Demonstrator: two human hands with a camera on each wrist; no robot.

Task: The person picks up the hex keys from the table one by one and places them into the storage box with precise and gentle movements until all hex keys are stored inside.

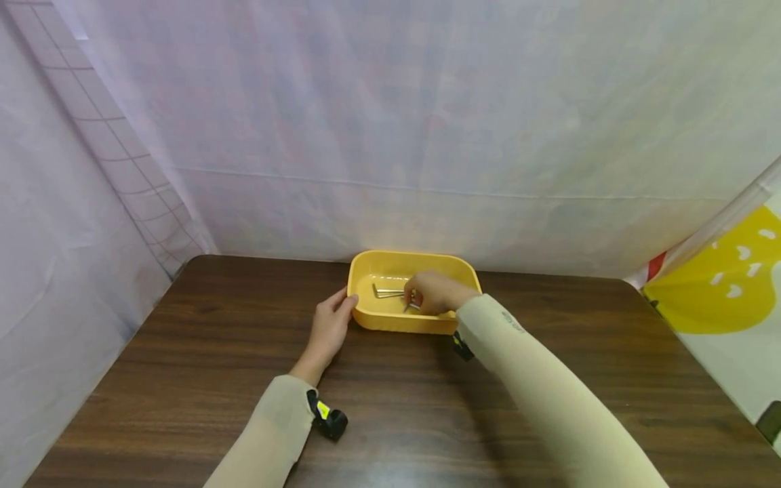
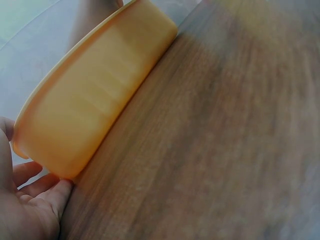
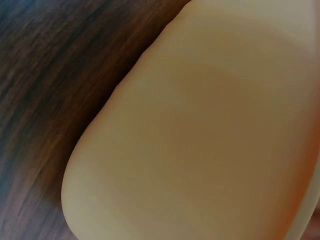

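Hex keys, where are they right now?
In the head view the hex keys lie inside the yellow tray at the far middle of the table, under the right hand; the left hand touches the tray's left end.

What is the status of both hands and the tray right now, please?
Left hand steadies yellow tray at its corner. Right hand inside, fingers pinching metal hex keys. Nothing in the way.
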